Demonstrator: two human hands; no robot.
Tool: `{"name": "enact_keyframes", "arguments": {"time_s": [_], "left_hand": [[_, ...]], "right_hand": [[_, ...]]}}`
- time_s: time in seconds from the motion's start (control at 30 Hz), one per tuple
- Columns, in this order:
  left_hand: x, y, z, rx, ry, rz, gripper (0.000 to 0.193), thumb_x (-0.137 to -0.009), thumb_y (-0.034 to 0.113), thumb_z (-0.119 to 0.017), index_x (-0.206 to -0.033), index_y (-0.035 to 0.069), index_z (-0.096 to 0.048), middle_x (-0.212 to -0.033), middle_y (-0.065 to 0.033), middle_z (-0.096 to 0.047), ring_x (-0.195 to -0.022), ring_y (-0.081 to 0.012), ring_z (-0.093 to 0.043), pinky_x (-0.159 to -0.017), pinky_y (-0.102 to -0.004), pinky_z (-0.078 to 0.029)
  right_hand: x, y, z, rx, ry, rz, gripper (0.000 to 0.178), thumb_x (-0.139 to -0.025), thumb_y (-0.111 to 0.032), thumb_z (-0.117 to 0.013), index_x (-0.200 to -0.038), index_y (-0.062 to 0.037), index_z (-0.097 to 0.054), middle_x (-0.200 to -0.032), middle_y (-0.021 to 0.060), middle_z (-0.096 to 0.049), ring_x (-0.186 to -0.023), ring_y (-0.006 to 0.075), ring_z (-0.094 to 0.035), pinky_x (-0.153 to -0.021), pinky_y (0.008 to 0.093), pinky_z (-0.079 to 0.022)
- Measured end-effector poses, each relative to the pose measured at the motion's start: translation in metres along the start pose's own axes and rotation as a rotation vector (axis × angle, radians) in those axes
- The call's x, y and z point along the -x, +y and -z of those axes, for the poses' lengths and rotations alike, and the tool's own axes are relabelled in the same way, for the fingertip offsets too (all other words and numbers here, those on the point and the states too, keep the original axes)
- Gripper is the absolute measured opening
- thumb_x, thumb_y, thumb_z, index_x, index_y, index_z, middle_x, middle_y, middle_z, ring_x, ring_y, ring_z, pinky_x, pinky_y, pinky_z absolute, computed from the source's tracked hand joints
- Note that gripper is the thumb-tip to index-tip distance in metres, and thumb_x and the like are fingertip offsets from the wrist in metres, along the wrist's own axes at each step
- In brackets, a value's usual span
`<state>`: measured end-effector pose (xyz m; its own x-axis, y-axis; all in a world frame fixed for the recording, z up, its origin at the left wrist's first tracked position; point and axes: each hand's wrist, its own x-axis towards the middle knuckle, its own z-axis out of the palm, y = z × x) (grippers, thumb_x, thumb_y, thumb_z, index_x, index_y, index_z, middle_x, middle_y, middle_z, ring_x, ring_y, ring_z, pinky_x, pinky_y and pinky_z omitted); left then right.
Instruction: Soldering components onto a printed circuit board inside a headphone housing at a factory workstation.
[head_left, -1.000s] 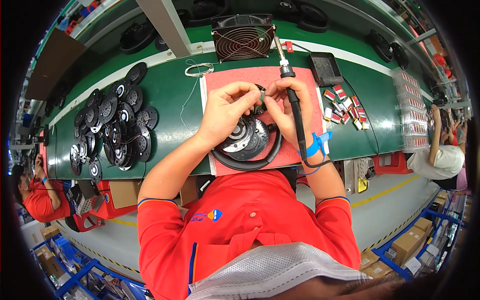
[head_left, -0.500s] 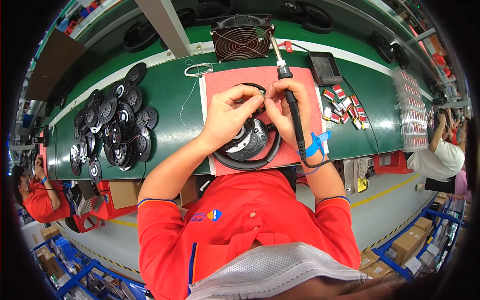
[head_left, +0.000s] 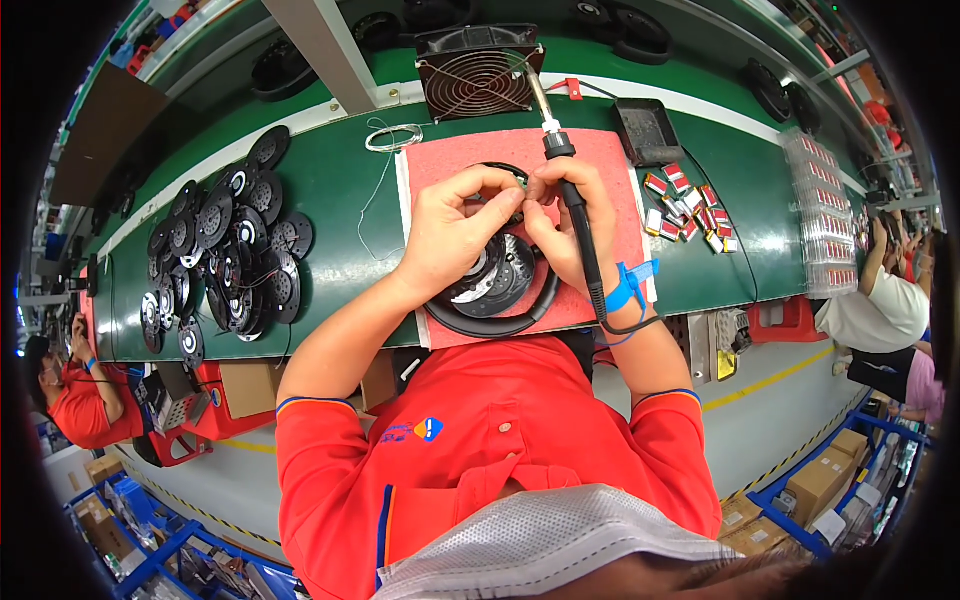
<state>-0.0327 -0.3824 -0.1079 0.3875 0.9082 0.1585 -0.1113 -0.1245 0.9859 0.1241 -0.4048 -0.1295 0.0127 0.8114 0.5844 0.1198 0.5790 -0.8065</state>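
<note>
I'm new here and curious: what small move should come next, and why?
Perhaps steady the small green piece with the bare left hand before the bare right hand turns its black-handled, metal-tipped soldering iron: both hands crowd the piece, and the iron points away.

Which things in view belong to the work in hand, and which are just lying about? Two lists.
Seemingly in the work:
small green part, at the left hand
soldering iron, in the right hand
black ring assembly, beneath the hands
pink mat, under it

Apparently lying about, untouched:
pile of black discs
red-and-silver packs
black tray
fan
</note>
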Motion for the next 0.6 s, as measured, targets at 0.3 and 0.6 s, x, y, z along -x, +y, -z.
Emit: {"name": "enact_keyframes", "arguments": {"time_s": [0.3,0.6], "left_hand": [[-0.038,-0.011,0.028,-0.739,-0.130,-0.243,0.009,-0.073,0.011,-0.069,-0.079,0.003,-0.068,-0.099,-0.0042,-0.064,-0.103,-0.0217,-0.052,-0.096,-0.0325,-0.036],[-0.047,-0.031,0.032,-0.705,-0.225,-0.075,0.014,-0.068,0.013,-0.067,-0.077,0.004,-0.073,-0.109,-0.0108,-0.065,-0.110,-0.0300,-0.048,-0.096,-0.0373,-0.040]], "right_hand": [[-0.007,-0.002,0.017,0.256,0.094,0.155,0.022,-0.087,0.006,-0.057,-0.106,-0.0029,-0.051,-0.088,0.0094,-0.065,-0.077,0.0132,-0.059,-0.072,0.0259,-0.048],[-0.018,-0.030,0.048,0.423,0.046,0.305,0.054,-0.096,-0.046,-0.044,-0.095,0.0049,-0.063,-0.065,0.0063,-0.052,-0.060,0.0137,-0.047,-0.053,0.0279,-0.034]]}}
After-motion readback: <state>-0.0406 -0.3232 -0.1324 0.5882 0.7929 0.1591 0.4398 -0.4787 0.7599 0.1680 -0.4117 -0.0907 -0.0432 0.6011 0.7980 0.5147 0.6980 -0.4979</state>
